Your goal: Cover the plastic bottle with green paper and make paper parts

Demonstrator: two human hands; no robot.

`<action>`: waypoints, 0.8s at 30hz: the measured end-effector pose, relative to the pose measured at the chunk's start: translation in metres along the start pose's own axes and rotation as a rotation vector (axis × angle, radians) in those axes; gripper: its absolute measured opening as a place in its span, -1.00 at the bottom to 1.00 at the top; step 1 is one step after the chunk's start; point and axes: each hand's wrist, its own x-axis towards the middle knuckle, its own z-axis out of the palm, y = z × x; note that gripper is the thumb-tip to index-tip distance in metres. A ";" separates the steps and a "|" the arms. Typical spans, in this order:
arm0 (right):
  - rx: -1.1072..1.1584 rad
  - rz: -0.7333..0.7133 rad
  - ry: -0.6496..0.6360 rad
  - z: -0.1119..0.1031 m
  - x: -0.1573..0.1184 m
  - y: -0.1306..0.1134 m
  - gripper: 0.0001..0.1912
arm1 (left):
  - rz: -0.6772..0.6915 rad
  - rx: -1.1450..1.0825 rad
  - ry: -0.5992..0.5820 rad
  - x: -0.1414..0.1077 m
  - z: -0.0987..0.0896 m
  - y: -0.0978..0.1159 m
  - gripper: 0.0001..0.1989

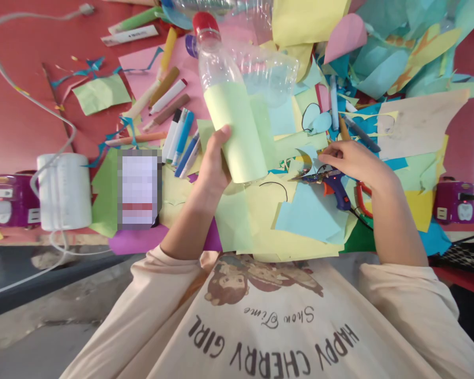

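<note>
Showing below the near edge, grey floor [35, 347] is flanking the wearer's cream shirt [237, 337]. Above it, the red table [16, 131] is nearly disappearing under overlapping coloured paper, with purple power sockets [454, 202] sitting towards both ends. The left hand [213, 166] is wrapping, thumb in front, around a red-capped plastic bottle [237, 123], which is leaning mid-table in a pale green paper wrap. The right hand [357, 160] is curling its fingers just beside a blue hot glue gun [339, 195]; whether they're pinching anything, I can't tell. Farther out, marker pens [186, 131] are fanning across the left, a clear bottle [278, 73] is lying behind, and offcuts [383, 68] are heaping up far right. Now the writing: the shirt is reading "HAPPY CHERRY GIRL" and "Show Time", upside down; the phone screen [138, 181] is showing only pixels, and a white marker [132, 35] is carrying illegible print.
</note>
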 end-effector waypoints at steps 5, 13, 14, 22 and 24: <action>0.072 -0.021 -0.071 -0.001 0.006 -0.002 -0.73 | 0.009 0.016 0.026 0.000 0.000 -0.002 -0.67; 0.304 -0.143 -0.097 0.003 0.013 -0.006 -0.83 | -0.002 0.013 -0.003 0.001 -0.001 -0.002 -0.67; 0.347 -0.154 -0.093 0.004 0.014 -0.007 -0.84 | -0.005 0.012 0.002 0.001 0.000 -0.001 -0.68; 0.536 -0.160 0.346 -0.020 0.003 0.007 -0.85 | -0.049 -0.033 -0.051 -0.005 0.005 0.003 -0.71; 0.504 -0.152 0.536 -0.037 -0.004 0.020 -0.84 | -0.037 -0.019 -0.043 -0.003 0.002 0.001 -0.69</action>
